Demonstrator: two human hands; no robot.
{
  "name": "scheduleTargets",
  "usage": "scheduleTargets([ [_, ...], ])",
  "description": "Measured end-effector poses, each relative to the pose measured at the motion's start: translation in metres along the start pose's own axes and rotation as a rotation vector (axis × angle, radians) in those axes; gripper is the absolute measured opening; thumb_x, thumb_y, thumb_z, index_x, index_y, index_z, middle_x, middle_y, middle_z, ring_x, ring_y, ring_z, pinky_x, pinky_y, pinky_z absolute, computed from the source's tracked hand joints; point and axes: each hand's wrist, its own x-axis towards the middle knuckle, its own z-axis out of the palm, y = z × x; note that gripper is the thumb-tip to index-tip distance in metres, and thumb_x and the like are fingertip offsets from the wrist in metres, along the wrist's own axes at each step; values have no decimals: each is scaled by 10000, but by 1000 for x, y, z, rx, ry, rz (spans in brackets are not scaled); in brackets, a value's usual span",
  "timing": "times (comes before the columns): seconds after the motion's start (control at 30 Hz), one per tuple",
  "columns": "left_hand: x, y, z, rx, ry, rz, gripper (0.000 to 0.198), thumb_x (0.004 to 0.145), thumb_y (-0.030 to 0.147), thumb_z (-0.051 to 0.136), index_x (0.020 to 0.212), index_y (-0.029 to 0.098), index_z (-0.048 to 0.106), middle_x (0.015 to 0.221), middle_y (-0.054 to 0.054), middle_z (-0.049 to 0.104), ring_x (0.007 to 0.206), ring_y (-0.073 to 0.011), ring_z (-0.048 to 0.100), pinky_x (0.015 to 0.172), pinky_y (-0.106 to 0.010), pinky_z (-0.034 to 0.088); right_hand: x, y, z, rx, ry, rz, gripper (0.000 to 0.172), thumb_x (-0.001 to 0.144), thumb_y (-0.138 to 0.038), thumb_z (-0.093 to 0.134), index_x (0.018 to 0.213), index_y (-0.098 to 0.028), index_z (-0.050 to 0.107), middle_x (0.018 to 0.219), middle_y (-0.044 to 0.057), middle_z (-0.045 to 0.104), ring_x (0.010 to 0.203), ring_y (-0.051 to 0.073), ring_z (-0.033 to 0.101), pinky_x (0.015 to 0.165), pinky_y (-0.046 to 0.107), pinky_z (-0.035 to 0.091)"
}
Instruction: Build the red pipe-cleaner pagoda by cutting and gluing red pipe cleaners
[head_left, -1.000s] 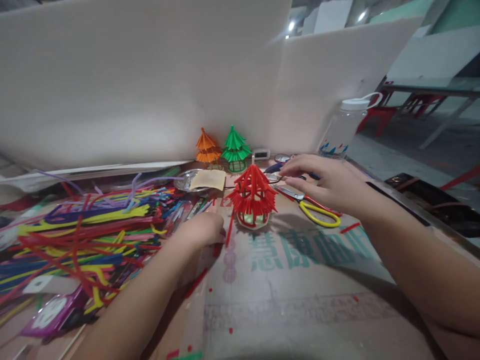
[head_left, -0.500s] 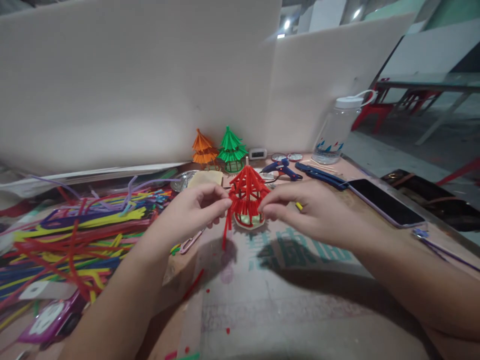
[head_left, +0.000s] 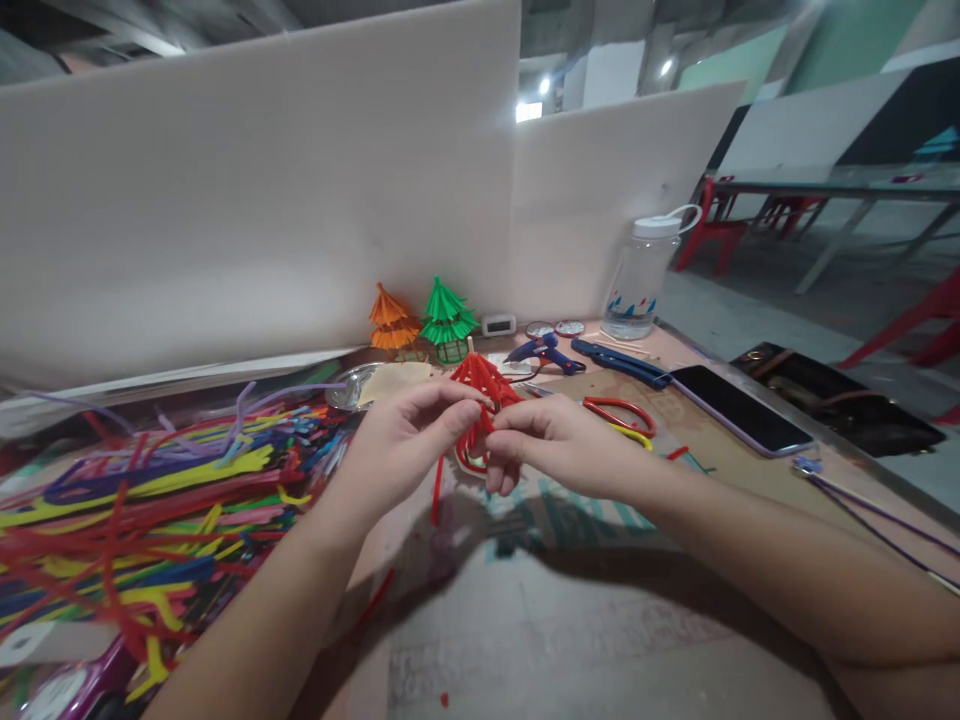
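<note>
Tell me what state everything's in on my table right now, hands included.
Left hand: fingers pinched at a red strip
Right hand: fingers pinched there too
Red model: upright, partly hidden
Green model: upright
Orange model: upright
Bottle: upright, lid on
Phone: flat, screen dark
Glue gun: lying down
Scissors: lying down, blades mostly hidden

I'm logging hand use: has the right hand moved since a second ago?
Yes: judged against the green model roof, the right hand has moved left and nearer the wearer.
</note>
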Motion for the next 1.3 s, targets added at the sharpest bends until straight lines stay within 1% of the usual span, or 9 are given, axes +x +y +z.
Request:
scheduleTargets([
  [0.1,13,1,-2,25,-50,28,220,936,374,665,851,181,724,858,-30,720,795,-146,649,728,-248,512,3,3,-6,92,-29,-41,350,944,-486,622,817,-160,627,732,36,727,640,121,688,650,250,568],
  [0.2,19,0,4,-3,14,19,236,942,393,651,863,177,703,815,-19,701,742,-137,631,697,-241,507,6,7,-10,185,31,-116,458,907,-615,632,905,-157,634,758,40,730,650,132,696,656,272,578],
  [0.33,17,-4,13,-41,105,33,199,937,365,656,859,187,699,852,-20,711,780,-139,648,719,-232,517,9,9,-9,173,180,-106,309,850,-460,745,906,-167,664,784,34,741,709,137,702,696,272,574],
  [0.47,12,-8,16,-68,123,26,200,943,360,648,842,192,688,844,-15,700,790,-137,647,731,-229,517,8,7,-3,84,236,-89,147,854,-310,708,802,-178,669,733,16,725,675,129,683,683,267,563],
  [0.73,13,-10,14,-166,159,-1,263,920,434,668,807,199,627,813,-4,640,717,-133,581,672,-232,494,6,11,4,39,259,-114,141,853,-322,686,814,-188,666,738,18,713,681,140,673,690,283,567],
  [0.83,13,-9,12,-138,180,21,229,939,389,648,811,203,615,820,-6,637,751,-140,586,697,-236,490,6,12,3,-11,245,-113,135,860,-317,674,823,-188,659,748,21,710,683,141,670,676,276,556],
  [1.0,9,-8,11,-5,118,99,167,993,314,583,870,210,626,893,-14,653,856,-151,604,777,-248,478,4,12,0,-93,161,-120,182,913,-333,611,812,-185,645,752,18,704,693,135,666,662,255,529],
  [1.13,9,-11,7,124,120,159,156,998,315,580,916,210,662,971,-36,668,966,-176,623,874,-274,484,2,14,1,-296,167,-122,209,945,-334,585,813,-189,659,761,9,717,695,130,653,653,246,480],
  [1.3,21,-28,-5,307,236,150,304,1004,408,553,1214,214,656,1266,-92,657,1143,-213,620,989,-329,492,4,13,-15,-682,360,-247,237,973,-312,521,794,-182,606,702,9,645,624,125,548,602,253,365],
])
